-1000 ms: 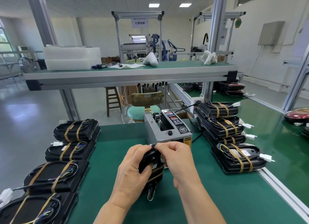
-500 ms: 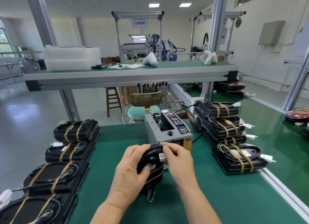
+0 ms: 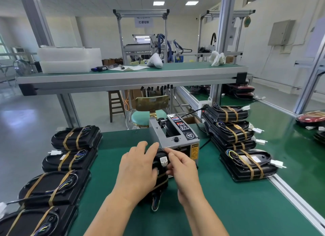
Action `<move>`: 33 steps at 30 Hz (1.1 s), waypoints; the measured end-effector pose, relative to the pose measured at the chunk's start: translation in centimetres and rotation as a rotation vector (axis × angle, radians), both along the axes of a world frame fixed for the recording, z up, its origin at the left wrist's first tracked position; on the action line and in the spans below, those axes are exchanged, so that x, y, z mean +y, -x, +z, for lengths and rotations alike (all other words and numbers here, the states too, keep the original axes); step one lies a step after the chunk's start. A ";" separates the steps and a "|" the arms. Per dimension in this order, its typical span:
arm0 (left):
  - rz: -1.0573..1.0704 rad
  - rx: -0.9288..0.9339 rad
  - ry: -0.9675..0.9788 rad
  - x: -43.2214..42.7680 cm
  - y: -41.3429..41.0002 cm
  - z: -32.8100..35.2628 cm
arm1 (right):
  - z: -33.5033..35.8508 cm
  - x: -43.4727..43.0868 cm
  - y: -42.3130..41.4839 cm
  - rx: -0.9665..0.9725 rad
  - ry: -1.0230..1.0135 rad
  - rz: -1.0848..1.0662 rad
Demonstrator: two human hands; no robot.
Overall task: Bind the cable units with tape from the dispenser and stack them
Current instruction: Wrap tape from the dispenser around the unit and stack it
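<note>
1. While it stands on edge on the green bench mat [image 3: 219, 209], the black oval plastic cable unit [image 3: 159, 180], crossed by brown tape, sits just in front of the grey metal tape dispenser [image 3: 174, 137].
2. The left hand [image 3: 139, 169] wraps around its side, fingers curled over the top.
3. The right hand [image 3: 182, 167] pinches its upper edge beside a small white plug connector [image 3: 163, 161].
4. A stack of taped black units [image 3: 230, 130] stands to the right of the dispenser.

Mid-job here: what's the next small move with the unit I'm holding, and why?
Probably lay the black oval cable unit flat on the right-hand stack. Two tan tape bands already seem to cross it, like the stacked ones; the left hand has it upright in its grip before the grey tape dispenser, and the right hand pinches its white plastic connector.
</note>
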State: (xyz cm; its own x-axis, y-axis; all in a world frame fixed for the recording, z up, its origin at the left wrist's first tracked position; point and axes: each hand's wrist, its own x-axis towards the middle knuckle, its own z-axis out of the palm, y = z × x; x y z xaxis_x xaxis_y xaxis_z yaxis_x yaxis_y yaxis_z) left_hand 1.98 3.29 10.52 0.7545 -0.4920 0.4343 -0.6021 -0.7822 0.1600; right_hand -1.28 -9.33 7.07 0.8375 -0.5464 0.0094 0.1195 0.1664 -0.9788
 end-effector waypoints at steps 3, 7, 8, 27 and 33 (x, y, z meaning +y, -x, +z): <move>-0.013 0.068 0.000 -0.1 0.0 0.2 | -0.7 -1.9 -0.2 0.058 -0.276 -0.094; -0.102 0.121 0.058 0.4 -0.4 -0.1 | -1.9 -4.4 -0.7 0.147 -0.352 -0.203; -0.130 0.132 0.074 0.6 -0.5 -0.2 | -2.1 -4.6 -0.8 0.164 -0.351 -0.204; -0.252 0.278 0.563 4.8 -0.3 -0.6 | -0.8 -4.6 -3.2 0.328 -0.304 -0.254; -0.131 0.301 0.465 5.7 -0.7 0.4 | -0.8 -4.2 -3.8 0.353 -0.204 -0.314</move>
State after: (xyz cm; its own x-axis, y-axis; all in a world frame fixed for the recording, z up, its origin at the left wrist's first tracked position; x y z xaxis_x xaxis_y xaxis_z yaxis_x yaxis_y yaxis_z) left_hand 2.64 8.96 10.90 0.8240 -0.3985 0.4028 -0.5641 -0.5101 0.6493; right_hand 2.55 -13.51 6.24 0.5656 -0.7334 -0.3773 -0.1375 0.3672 -0.9199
